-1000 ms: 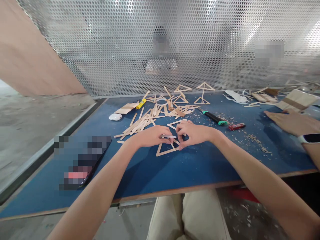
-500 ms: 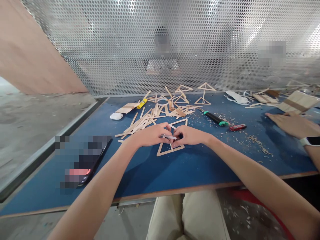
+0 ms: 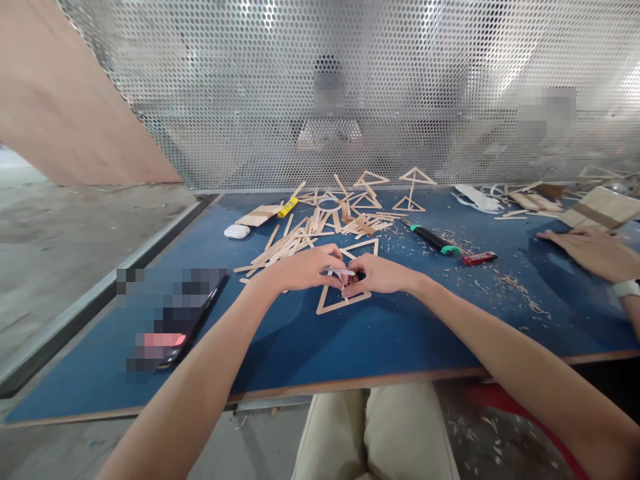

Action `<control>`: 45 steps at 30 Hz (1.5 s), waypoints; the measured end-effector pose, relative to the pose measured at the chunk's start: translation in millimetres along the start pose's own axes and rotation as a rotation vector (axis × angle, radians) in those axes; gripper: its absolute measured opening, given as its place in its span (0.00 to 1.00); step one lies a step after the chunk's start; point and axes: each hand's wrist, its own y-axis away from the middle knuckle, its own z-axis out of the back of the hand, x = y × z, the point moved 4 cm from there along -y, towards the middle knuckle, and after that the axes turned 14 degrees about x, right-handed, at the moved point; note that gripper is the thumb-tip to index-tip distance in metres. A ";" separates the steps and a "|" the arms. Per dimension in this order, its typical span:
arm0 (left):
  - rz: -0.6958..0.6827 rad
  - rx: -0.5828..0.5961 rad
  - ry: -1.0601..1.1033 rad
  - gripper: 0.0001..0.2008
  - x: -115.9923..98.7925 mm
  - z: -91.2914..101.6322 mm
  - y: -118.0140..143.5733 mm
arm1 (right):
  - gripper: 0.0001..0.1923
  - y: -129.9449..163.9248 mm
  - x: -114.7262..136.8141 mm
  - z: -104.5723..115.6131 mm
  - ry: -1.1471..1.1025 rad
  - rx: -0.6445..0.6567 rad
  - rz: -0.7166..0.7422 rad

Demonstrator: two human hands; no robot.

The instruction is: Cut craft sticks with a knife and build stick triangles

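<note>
Both of my hands meet over the middle of the blue tabletop. My left hand is closed in a pinch around a small whitish stick-like tool that points toward my right hand; I cannot tell exactly what it is. My right hand is curled shut, its fingertips pressing on the top corner of a stick triangle that lies flat on the tabletop just beneath both hands. The tip of the tool sits right at that corner, where my thumbs nearly touch.

Just beyond my hands lies a second stick triangle, flat and pointing toward me. Farther toward the far edge is a loose pile of wooden sticks, with more finished triangles near the perforated metal screen that stands along that edge. A yellow glue stick and a small white case lie toward the far left of the pile. To the right of my hands, well apart, are a black cutter with green ends and a red lighter, with wood shavings scattered round them. A phone lies near the left edge. At the right edge another person's hand rests flat on the tabletop, a watch on its wrist.
</note>
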 end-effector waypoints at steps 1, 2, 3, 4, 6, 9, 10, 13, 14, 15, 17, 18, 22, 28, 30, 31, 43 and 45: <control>-0.004 -0.010 0.003 0.14 1.4 1.2 1.0 | 0.19 0.4 0.7 -0.3 -0.011 0.003 0.006; -0.003 -0.028 0.016 0.16 3.5 2.8 2.3 | 0.19 0.9 1.6 -0.5 -0.013 0.007 0.010; 0.006 -0.051 0.039 0.18 6.4 4.6 3.8 | 0.18 1.4 2.4 -0.5 -0.008 0.008 0.010; 0.026 -0.075 0.070 0.20 10.2 6.4 5.5 | 0.18 1.9 3.2 -0.6 0.000 0.010 0.008; 0.077 -0.110 0.128 0.23 18.1 9.1 8.7 | 0.18 2.6 4.7 -0.6 0.016 0.012 0.004; 0.099 -0.130 0.153 0.20 24.9 11.2 11.2 | 0.20 3.1 5.3 -0.6 0.023 0.006 -0.011; 0.087 -0.138 0.149 0.19 25.3 11.7 11.4 | 0.21 2.9 5.1 -0.9 0.022 0.007 -0.013; 0.057 -0.166 0.128 0.17 23.8 12.4 10.6 | 0.23 1.8 3.3 -1.7 0.010 0.008 -0.012; 0.059 -0.169 0.120 0.17 23.1 12.3 10.2 | 0.23 1.4 2.4 -1.7 0.009 0.003 -0.012; 0.064 -0.171 0.112 0.17 22.3 12.1 9.7 | 0.23 1.0 1.6 -1.6 0.011 -0.002 -0.013; 0.076 -0.165 0.096 0.17 20.9 11.6 9.1 | 0.23 0.4 0.3 -1.3 0.026 -0.011 -0.014; 0.078 -0.159 0.092 0.16 20.2 11.3 8.8 | 0.23 0.3 -0.1 -1.2 0.034 -0.012 -0.013; 0.069 -0.146 0.084 0.17 19.5 10.5 8.6 | 0.23 0.1 -0.3 -1.4 0.041 -0.003 -0.010; 0.049 -0.162 0.141 0.18 22.0 10.0 8.1 | 0.22 1.2 0.9 -1.5 0.052 -0.010 -0.006; 0.035 -0.167 0.164 0.17 22.3 9.9 7.8 | 0.22 1.8 1.4 -1.5 0.051 -0.006 -0.003; 0.033 -0.170 0.167 0.17 22.4 9.8 7.8 | 0.22 2.0 1.6 -1.6 0.049 -0.004 -0.003; 0.230 -0.443 -0.192 0.23 46.5 24.5 18.6 | 0.23 1.3 1.2 -1.6 0.055 0.002 -0.012; 0.251 -0.444 -0.267 0.22 55.3 24.7 17.8 | 0.24 1.2 1.2 -1.4 0.054 0.001 -0.008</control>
